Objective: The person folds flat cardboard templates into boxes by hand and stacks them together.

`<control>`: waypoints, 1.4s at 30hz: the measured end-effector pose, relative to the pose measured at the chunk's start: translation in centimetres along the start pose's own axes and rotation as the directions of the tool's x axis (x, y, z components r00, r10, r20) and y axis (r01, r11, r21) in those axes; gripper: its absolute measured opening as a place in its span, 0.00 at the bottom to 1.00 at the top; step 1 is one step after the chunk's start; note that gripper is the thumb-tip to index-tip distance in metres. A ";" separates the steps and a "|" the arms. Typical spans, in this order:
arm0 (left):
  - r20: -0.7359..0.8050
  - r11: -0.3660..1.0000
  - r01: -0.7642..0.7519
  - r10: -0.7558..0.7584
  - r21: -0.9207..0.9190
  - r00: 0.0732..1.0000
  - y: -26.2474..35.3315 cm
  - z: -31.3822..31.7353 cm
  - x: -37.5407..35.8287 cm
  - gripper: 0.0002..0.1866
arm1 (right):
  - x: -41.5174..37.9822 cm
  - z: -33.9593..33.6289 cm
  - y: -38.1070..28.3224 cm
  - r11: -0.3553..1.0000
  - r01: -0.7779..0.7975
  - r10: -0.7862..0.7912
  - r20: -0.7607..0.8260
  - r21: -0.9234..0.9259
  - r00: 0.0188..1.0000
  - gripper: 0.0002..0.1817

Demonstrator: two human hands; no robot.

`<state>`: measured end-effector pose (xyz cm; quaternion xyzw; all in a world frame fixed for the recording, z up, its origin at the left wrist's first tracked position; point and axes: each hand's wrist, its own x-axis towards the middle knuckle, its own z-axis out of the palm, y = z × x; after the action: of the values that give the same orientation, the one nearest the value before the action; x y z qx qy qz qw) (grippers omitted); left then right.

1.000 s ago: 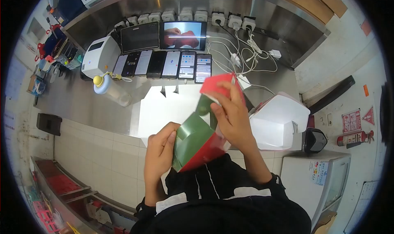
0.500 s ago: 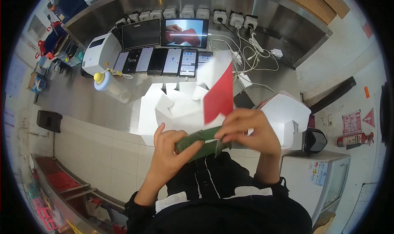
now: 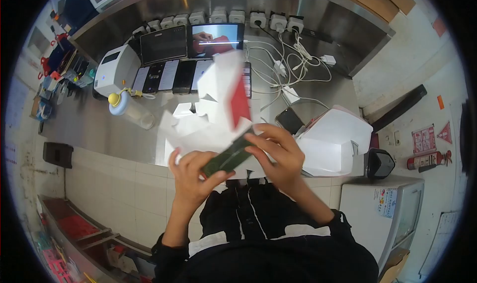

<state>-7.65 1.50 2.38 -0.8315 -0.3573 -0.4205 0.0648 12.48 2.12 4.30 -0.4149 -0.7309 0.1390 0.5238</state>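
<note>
Both hands grip a partly folded cardboard box [image 3: 228,160], with a dark green wall nearest me, white inner faces and a red flap at the far right, blurred by motion. My left hand [image 3: 193,173] is closed around the green wall's left end, thumb along the near side. At its right corner, my right hand [image 3: 279,156] pinches the card between thumb and fingers. White flaps stand up at the back of the box and cover part of the phone row. Its underside is hidden.
A second white open box [image 3: 332,149] sits at the table's right. Behind are several phones [image 3: 166,77], two tablets [image 3: 214,39], a white label printer [image 3: 118,70], a bottle with yellow cap [image 3: 131,111], tangled white cables [image 3: 298,54] and a dark phone [image 3: 289,120].
The box has tilted, its green wall now sloping up to the right. Its red flap has swung left and looks narrower. My right hand has moved left and slightly up.
</note>
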 end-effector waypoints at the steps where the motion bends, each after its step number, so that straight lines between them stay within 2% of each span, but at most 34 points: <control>1: 0.002 1.000 -0.010 0.011 -0.010 1.000 0.0 0.6 -0.1 0.22 | -1.0 0.7 -0.7 1.000 -0.005 0.004 -0.010 -0.010 1.000 0.19; 2: -0.131 0.998 0.038 -0.031 0.048 0.991 0.3 1.3 -0.2 0.24 | -1.7 1.6 -1.5 0.967 -0.172 0.207 -0.185 0.189 0.961 0.28; 3: -0.260 0.991 0.097 -0.069 0.097 0.963 0.5 1.8 -0.4 0.26 | -2.1 1.9 -1.9 0.869 -0.285 0.423 -0.307 0.405 0.853 0.38; 4: -0.139 0.978 0.043 -0.014 0.204 0.990 0.6 2.1 -0.9 0.32 | -2.0 1.0 -2.8 0.575 -0.473 0.603 0.044 0.667 0.796 0.52; 5: -0.128 0.983 0.033 -0.010 0.183 0.992 1.0 2.9 -1.0 0.32 | -1.9 0.8 -3.0 0.575 -0.478 0.619 0.029 0.664 0.785 0.52; 6: -0.118 0.955 -0.146 0.181 0.258 0.976 1.6 4.0 -0.9 0.34 | -1.6 0.6 -3.0 0.440 -0.600 0.672 0.198 0.669 0.713 0.51; 7: -0.101 0.889 -0.318 0.368 0.329 0.924 2.2 5.1 -0.7 0.35 | -1.4 0.4 -2.8 0.296 -0.702 0.693 0.361 0.648 0.624 0.50; 8: -0.102 0.891 -0.333 0.380 0.310 0.919 2.4 6.1 -0.4 0.35 | -1.2 0.0 -2.6 0.431 -0.712 0.702 0.290 0.554 0.651 0.48; 10: -0.169 0.830 -0.525 0.555 0.190 0.815 2.7 7.5 0.6 0.35 | -4.0 0.0 1.4 0.572 -0.631 0.743 -0.005 0.524 0.669 0.36; 11: -0.199 0.795 -0.588 0.607 0.152 0.769 3.0 7.8 1.1 0.35 | -3.8 -1.0 2.6 0.523 -0.644 0.808 -0.083 0.558 0.584 0.33; 12: -0.173 0.721 -0.673 0.693 0.168 0.700 3.5 7.3 1.5 0.35 | -3.8 -3.2 3.0 0.492 -0.718 0.854 -0.111 0.493 0.509 0.30; 13: -0.258 0.705 -0.694 0.704 0.142 0.662 3.9 7.7 1.3 0.33 | -3.2 -5.9 2.9 0.448 -0.785 0.891 -0.143 0.428 0.430 0.28; 14: -0.402 0.712 -0.698 0.662 0.075 0.632 4.8 8.3 0.9 0.31 | -4.6 -8.3 4.6 0.462 -0.861 0.874 -0.269 0.211 0.404 0.27; 15: -0.514 0.701 -0.713 0.618 0.016 0.596 5.4 8.8 0.6 0.29 | -8.1 -10.3 7.5 0.657 -0.753 0.665 -0.440 -0.040 0.604 0.26; 16: -0.585 0.680 -0.732 0.580 -0.036 0.567 6.1 9.2 0.9 0.27 | -9.6 -13.7 8.6 0.791 -0.589 0.540 -0.261 -0.165 0.800 0.23; 17: -0.611 0.616 -0.787 0.611 -0.032 0.503 6.2 8.5 2.6 0.27 | -12.1 -16.0 10.8 0.724 -0.688 0.654 -0.266 -0.051 0.708 0.19; 18: -0.572 0.551 -0.830 0.655 -0.086 0.494 6.4 8.6 2.7 0.25 | -12.2 -16.8 11.3 0.640 -0.765 0.750 -0.280 0.078 0.599 0.16; 19: -0.578 0.551 -0.830 0.651 -0.086 0.492 6.8 8.7 3.2 0.25 | -11.5 -16.9 9.6 0.498 -0.861 0.786 -0.368 -0.098 0.497 0.14; 20: -0.427 0.523 -0.836 0.727 -0.165 0.538 7.3 8.6 3.9 0.24 | -12.9 -17.6 11.2 0.329 -0.878 0.804 -0.385 -0.348 0.454 0.15; 21: -0.288 0.511 -0.807 0.758 -0.295 0.585 8.0 9.3 4.4 0.23 | -14.7 -18.0 13.0 0.125 -0.818 0.813 -0.415 -0.562 0.409 0.16; 22: -0.143 0.522 -0.746 0.772 -0.413 0.619 8.8 9.9 4.9 0.23 | -15.3 -17.7 13.4 0.119 -0.819 0.812 -0.420 -0.562 0.406 0.16; 23: -0.013 0.540 -0.633 0.755 -0.554 0.655 9.5 11.4 5.5 0.23 | -15.6 -17.1 13.6 0.066 -0.813 0.753 -0.506 -0.578 0.421 0.16; 25: 0.251 0.580 -0.281 0.669 -0.765 0.699 10.0 13.9 7.2 0.23 | -16.1 -16.4 14.0 0.007 -0.810 0.689 -0.584 -0.587 0.430 0.15; 27: 0.438 0.610 -0.075 0.644 -0.789 0.628 8.6 18.6 6.2 0.24 | -16.2 -15.9 14.5 -0.047 -0.804 0.517 -0.703 -0.592 0.488 0.20; 28: 0.436 0.608 -0.080 0.648 -0.790 0.625 7.7 20.8 5.1 0.24 | -16.2 -15.8 14.6 -0.047 -0.807 0.514 -0.707 -0.589 0.485 0.20; 30: 0.669 0.733 0.097 0.548 -0.673 0.502 5.8 24.1 3.1 0.26 | -16.5 -15.4 15.0 -0.211 -0.828 0.331 -0.835 -0.520 0.439 0.24; 31: 0.670 0.732 0.098 0.550 -0.674 0.499 5.4 24.6 2.7 0.26 | -17.3 -15.8 15.5 -0.214 -0.829 0.333 -0.836 -0.517 0.436 0.24; 33: 0.729 0.696 0.255 0.555 -0.671 0.401 4.8 25.2 2.3 0.28 | -19.1 -17.3 16.3 -0.097 -0.928 0.623 -0.749 -0.359 0.224 0.32; 34: 0.730 0.695 0.259 0.557 -0.671 0.395 4.7 25.6 2.0 0.28 | -19.2 -17.5 16.3 -0.102 -0.929 0.626 -0.749 -0.356 0.218 0.32; 36: 0.684 0.707 0.114 0.612 -0.698 0.398 4.6 26.2 1.2 0.29 | -19.2 -18.1 16.5 -0.056 -0.932 0.745 -0.636 -0.357 0.199 0.36; 37: 0.684 0.705 0.117 0.614 -0.699 0.394 4.5 26.7 0.7 0.29 | -19.0 -18.1 16.5 -0.060 -0.933 0.747 -0.636 -0.355 0.194 0.36; 39: 0.613 0.607 0.204 0.605 -0.768 0.508 4.5 27.7 -0.3 0.33 | -18.6 -18.1 16.3 -0.090 -0.919 0.747 -0.636 -0.385 0.193 0.38; 40: 0.609 0.604 0.202 0.606 -0.771 0.511 4.6 27.8 -0.3 0.33 | -18.5 -18.0 16.3 -0.090 -0.918 0.744 -0.639 -0.387 0.196 0.38; 42: 0.588 0.525 0.301 0.555 -0.796 0.588 4.7 27.8 -0.5 0.29 | -18.9 -17.5 16.4 -0.080 -0.938 0.696 -0.693 -0.338 0.190 0.35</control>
<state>13.35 9.12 -14.78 -0.8730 -0.0250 -0.1111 -0.4743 37.44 -6.03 -11.22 -0.9554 -0.2023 0.0616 0.2061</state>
